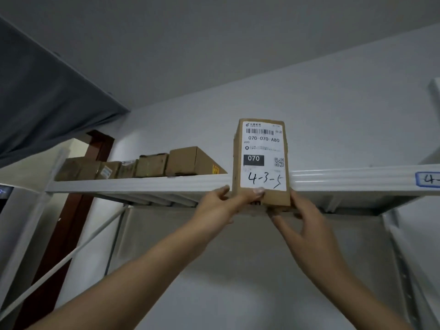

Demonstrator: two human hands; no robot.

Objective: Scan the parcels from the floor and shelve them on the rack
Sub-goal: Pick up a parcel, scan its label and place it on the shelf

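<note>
My left hand (pixel 221 206) & right hand (pixel 307 225) curl round the base of the upright brown cardboard parcel (pixel 262 160), at the near lip of the white metal rack shelf (pixel 345 179) — I'd lift btm clear, slide far, label out.

Matt cardboard parcel (pixel 262 160) (paper label); glossy metal rack (pixel 345 179).

Dim, flat light; soft blur, wide-angle edge warp.
</note>
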